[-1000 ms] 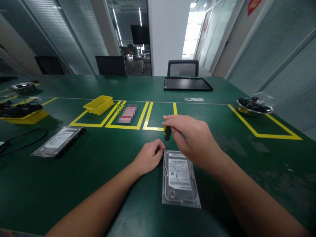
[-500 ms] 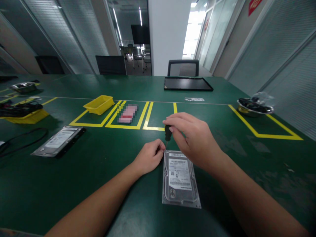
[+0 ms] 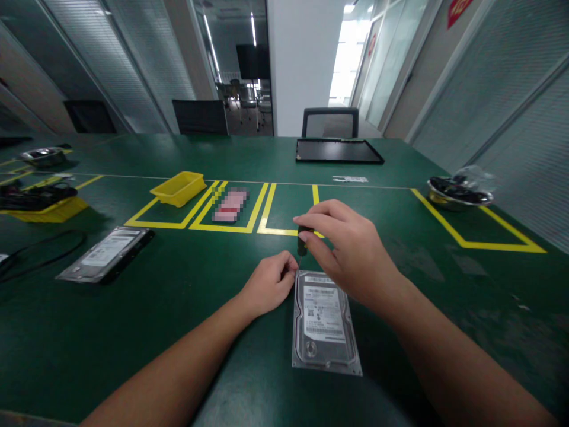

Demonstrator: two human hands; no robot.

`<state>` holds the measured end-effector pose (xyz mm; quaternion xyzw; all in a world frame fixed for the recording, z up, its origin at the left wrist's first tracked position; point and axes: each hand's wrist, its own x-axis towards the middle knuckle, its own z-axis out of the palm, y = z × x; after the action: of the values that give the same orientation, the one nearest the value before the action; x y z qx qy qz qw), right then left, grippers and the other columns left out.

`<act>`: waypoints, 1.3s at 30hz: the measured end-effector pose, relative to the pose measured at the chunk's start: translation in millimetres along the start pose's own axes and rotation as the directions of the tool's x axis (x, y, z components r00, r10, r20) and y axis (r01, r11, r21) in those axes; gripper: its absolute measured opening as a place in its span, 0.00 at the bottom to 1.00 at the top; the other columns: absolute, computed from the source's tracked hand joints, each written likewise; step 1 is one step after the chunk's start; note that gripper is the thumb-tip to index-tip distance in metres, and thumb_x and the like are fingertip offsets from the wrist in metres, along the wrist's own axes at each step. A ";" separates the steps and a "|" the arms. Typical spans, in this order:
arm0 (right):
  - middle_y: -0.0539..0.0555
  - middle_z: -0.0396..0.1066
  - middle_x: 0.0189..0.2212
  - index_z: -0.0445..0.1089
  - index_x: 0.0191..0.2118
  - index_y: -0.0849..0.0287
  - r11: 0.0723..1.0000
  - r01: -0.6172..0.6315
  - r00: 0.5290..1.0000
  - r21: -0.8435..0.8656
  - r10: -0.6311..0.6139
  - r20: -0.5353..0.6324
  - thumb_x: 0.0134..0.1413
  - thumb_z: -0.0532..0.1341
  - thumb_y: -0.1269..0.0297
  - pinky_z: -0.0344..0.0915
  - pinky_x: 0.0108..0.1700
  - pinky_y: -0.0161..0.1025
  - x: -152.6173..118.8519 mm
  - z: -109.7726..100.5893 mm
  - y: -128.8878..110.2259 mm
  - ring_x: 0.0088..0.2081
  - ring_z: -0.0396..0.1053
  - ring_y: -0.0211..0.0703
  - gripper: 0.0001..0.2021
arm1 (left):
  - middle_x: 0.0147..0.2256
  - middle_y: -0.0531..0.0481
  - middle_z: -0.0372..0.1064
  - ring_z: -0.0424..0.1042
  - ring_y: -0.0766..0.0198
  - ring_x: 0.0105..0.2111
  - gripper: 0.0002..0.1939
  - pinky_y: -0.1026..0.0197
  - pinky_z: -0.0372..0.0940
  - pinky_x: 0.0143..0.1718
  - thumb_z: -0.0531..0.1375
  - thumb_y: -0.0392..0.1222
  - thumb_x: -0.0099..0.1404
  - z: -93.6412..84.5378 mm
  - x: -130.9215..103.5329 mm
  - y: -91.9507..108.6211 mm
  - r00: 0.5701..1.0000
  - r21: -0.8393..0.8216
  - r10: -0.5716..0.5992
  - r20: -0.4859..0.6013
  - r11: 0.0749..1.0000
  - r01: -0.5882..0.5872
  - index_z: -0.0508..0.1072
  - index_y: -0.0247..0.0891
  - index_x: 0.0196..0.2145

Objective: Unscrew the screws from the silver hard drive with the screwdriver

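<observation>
A silver hard drive (image 3: 326,350) with a white label lies flat on the green table before me. My right hand (image 3: 349,243) pinches the dark handle of a screwdriver (image 3: 302,244) between thumb and fingers. The screwdriver stands nearly upright, its thin shaft reaching down at the drive's far left corner. Beside that corner, close to the shaft, is my left hand (image 3: 272,281) with its fingers curled and pressed together. Whatever those fingertips grip is hidden.
Another hard drive (image 3: 109,255) lies at left, near a black cable (image 3: 48,256). Farther back are a yellow tray (image 3: 178,190), a pixelated pink item (image 3: 231,206) and a black-framed panel (image 3: 340,151). A metal bowl (image 3: 457,204) of dark parts stands at right.
The screwdriver handle looks slightly turned and more upright, and my right fingers have shifted a little on it. My left hand and the hard drive stay in place.
</observation>
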<state>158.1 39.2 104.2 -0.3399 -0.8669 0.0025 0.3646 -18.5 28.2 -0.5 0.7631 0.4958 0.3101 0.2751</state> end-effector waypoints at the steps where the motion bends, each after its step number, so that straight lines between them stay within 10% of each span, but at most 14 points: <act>1: 0.57 0.70 0.42 0.73 0.46 0.60 1.000 -0.004 1.000 -0.003 0.004 0.003 0.61 0.56 0.69 0.66 0.45 0.40 0.0 0.0 -0.1 0.42 0.68 0.42 0.12 | 0.28 0.54 0.67 0.67 0.64 0.29 0.05 0.63 0.58 0.32 0.53 0.32 0.63 0.0 0.0 0.1 1.000 0.000 0.001 -0.001 1.000 -0.001 0.65 0.39 0.30; 39: 0.56 0.65 0.38 0.74 0.46 0.63 0.996 -0.058 0.998 -0.062 0.060 0.028 0.60 0.56 0.67 0.62 0.41 0.39 -1.3 -3.4 -3.6 0.39 0.64 0.42 0.13 | 0.29 0.54 0.66 0.66 0.64 0.30 0.06 0.63 0.57 0.33 0.52 0.30 0.63 1.7 0.4 -2.3 1.000 0.026 0.021 -0.008 0.999 -0.021 0.64 0.38 0.31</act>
<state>158.7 34.8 106.7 -0.3760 -0.8616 -0.0080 0.3409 -18.5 29.2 -3.2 0.7704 0.4930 0.3096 0.2598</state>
